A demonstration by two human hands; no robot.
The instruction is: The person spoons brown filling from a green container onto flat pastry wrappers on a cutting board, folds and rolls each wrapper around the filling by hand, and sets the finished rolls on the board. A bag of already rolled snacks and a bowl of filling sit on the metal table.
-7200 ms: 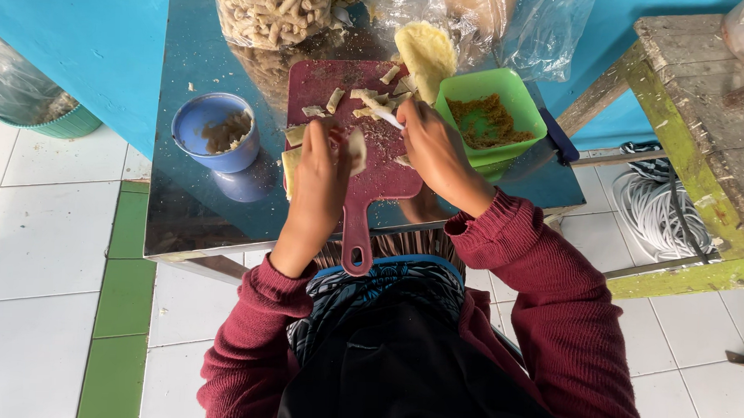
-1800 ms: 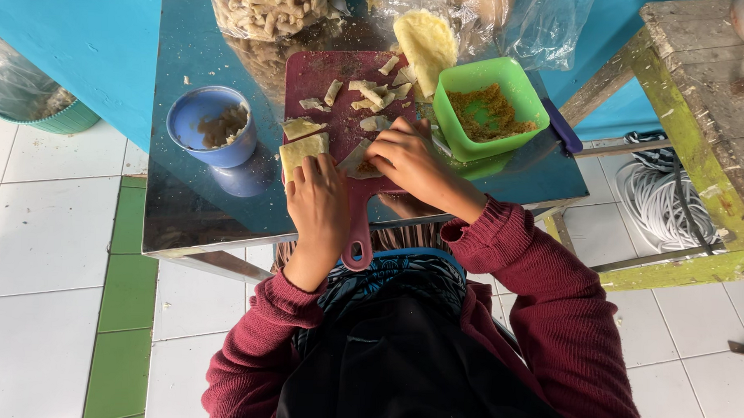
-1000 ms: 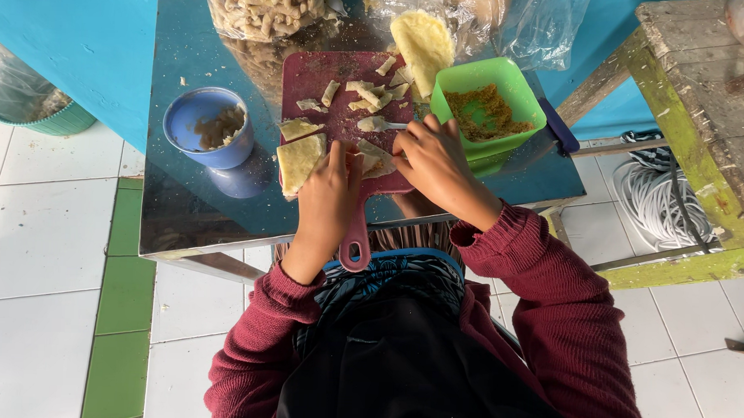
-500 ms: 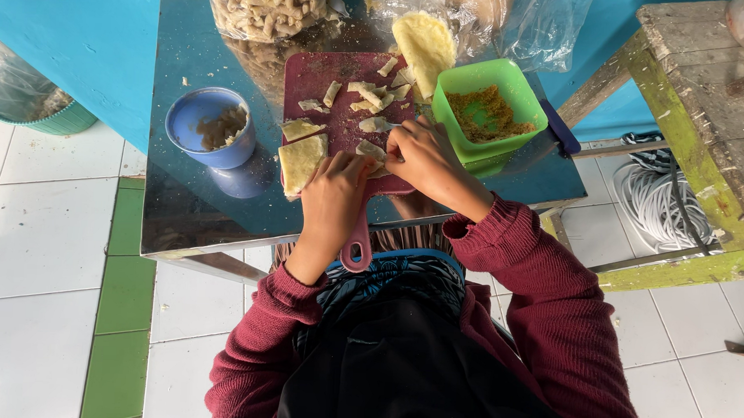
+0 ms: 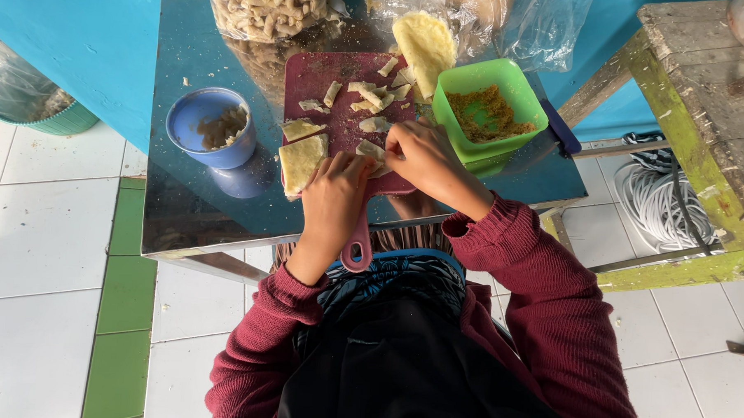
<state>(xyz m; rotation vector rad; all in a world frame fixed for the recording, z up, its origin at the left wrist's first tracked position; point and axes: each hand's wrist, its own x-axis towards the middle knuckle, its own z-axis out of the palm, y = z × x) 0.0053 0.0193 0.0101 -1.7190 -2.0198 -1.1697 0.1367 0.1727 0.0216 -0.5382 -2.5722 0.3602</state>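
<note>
While the left hand [image 5: 335, 191] and right hand [image 5: 419, 153] are pinching together on 1 small pastry sheet [image 5: 371, 150] at the maroon cutting board's [image 5: 327, 71] lower middle, the thin sheet is risking tearing, and the overhanging folded piece [image 5: 300, 159] is risking sliding off.
</note>
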